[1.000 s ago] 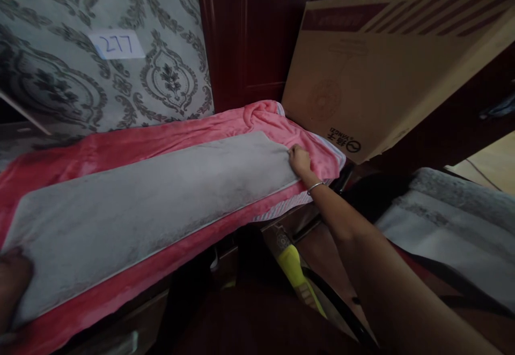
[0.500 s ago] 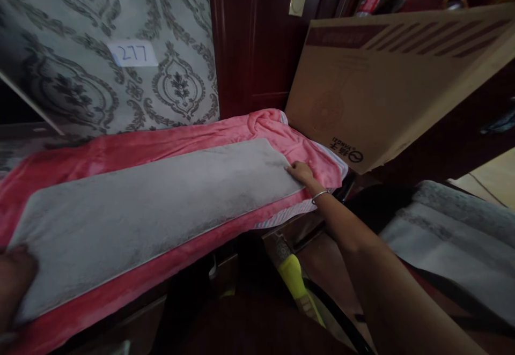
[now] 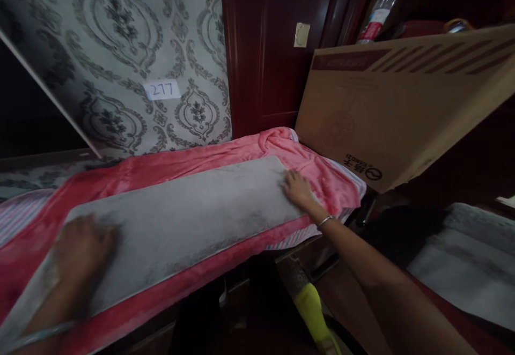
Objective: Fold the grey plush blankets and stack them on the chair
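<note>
A long grey plush mat (image 3: 193, 210) lies flat on a pink blanket (image 3: 132, 175) with striped edges. My left hand (image 3: 82, 250) is over the left part of the mat, back side up. Its fingers are smeared by motion, and I cannot tell whether they grip anything. On the right end of the mat rests my right hand (image 3: 298, 189), its fingers apart over the surface near the edge. Each wrist carries a bracelet.
A large cardboard box (image 3: 362, 113) leans at the right, with a plastic bottle (image 3: 378, 20) behind its top edge. More grey plush fabric (image 3: 462, 269) lies at the lower right. A brush with a yellow handle (image 3: 311, 309) is below the blanket. Patterned wallpaper (image 3: 193, 65) stands behind.
My left hand has come off the mat's left end and moved right and inward over it. My right hand has shifted from pinching the right edge to resting on it. The view has tilted up.
</note>
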`<action>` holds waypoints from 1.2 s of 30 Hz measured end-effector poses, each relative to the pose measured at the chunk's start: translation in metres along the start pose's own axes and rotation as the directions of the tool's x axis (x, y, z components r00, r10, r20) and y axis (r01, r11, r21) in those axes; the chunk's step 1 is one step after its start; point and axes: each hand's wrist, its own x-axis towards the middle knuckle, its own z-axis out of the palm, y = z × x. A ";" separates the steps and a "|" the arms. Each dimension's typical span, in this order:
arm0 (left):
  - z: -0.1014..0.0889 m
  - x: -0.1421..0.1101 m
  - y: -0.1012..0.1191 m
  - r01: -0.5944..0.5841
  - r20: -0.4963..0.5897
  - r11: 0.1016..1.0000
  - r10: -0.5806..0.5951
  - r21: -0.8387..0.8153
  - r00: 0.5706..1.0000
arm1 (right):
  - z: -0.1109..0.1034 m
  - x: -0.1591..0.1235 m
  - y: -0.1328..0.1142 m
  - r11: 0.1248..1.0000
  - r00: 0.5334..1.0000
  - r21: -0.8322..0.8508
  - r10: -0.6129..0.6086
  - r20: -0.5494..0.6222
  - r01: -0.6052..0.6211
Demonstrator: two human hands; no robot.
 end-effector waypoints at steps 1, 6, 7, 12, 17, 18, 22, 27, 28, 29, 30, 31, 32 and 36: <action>0.006 0.004 0.026 -0.057 0.017 0.998 0.058 -0.028 0.998 | 0.003 0.001 -0.018 0.995 0.994 0.010 -0.102 0.034 0.101; 0.033 0.000 0.159 -0.540 0.196 0.792 0.599 -0.285 0.776 | 0.022 0.008 -0.064 0.903 0.884 0.086 -0.429 0.184 0.420; 0.039 -0.004 0.173 -0.562 0.203 0.770 0.628 -0.302 0.751 | 0.024 0.010 -0.055 0.908 0.884 0.083 -0.420 0.205 0.411; 0.065 -0.018 0.179 -0.581 0.140 0.738 0.652 -0.345 0.745 | 0.020 0.026 0.031 0.996 0.957 -0.002 -0.090 0.276 0.094; 0.068 -0.022 0.174 -0.588 0.097 0.724 0.656 -0.361 0.749 | 0.015 0.033 0.024 0.993 0.985 -0.111 0.069 0.161 -0.052; 0.066 -0.023 0.176 -0.587 0.106 0.722 0.659 -0.367 0.744 | 0.016 0.033 0.004 0.994 0.992 -0.109 0.036 0.119 -0.023; 0.055 -0.022 0.177 -0.576 0.155 0.711 0.674 -0.404 0.723 | 0.030 0.031 -0.084 0.917 0.907 0.018 -0.396 0.142 0.398; 0.051 0.005 0.128 -0.400 0.292 0.846 0.505 -0.351 0.812 | 0.064 0.041 -0.094 0.844 0.827 0.054 -0.534 0.175 0.534; 0.051 0.013 0.109 -0.335 0.330 0.890 0.430 -0.309 0.840 | 0.073 0.046 -0.083 0.867 0.853 0.035 -0.497 0.159 0.498; 0.051 0.020 0.089 -0.268 0.361 0.927 0.351 -0.261 0.864 | 0.081 0.053 -0.070 0.884 0.875 0.022 -0.466 0.130 0.468; 0.051 0.027 0.068 -0.204 0.381 0.955 0.274 -0.214 0.883 | 0.089 0.058 -0.058 0.899 0.895 0.013 -0.436 0.094 0.437; 0.051 0.034 0.048 -0.145 0.392 0.974 0.203 -0.173 0.897 | 0.095 0.063 -0.048 0.913 0.912 0.006 -0.407 0.059 0.407; 0.051 0.040 0.027 -0.092 0.399 0.986 0.141 -0.140 0.906 | 0.101 0.066 -0.040 0.918 0.918 0.005 -0.396 0.033 0.396; 0.056 0.059 -0.033 0.073 0.386 0.996 -0.048 -0.048 0.921 | 0.111 0.065 -0.030 0.921 0.921 0.010 -0.389 -0.022 0.390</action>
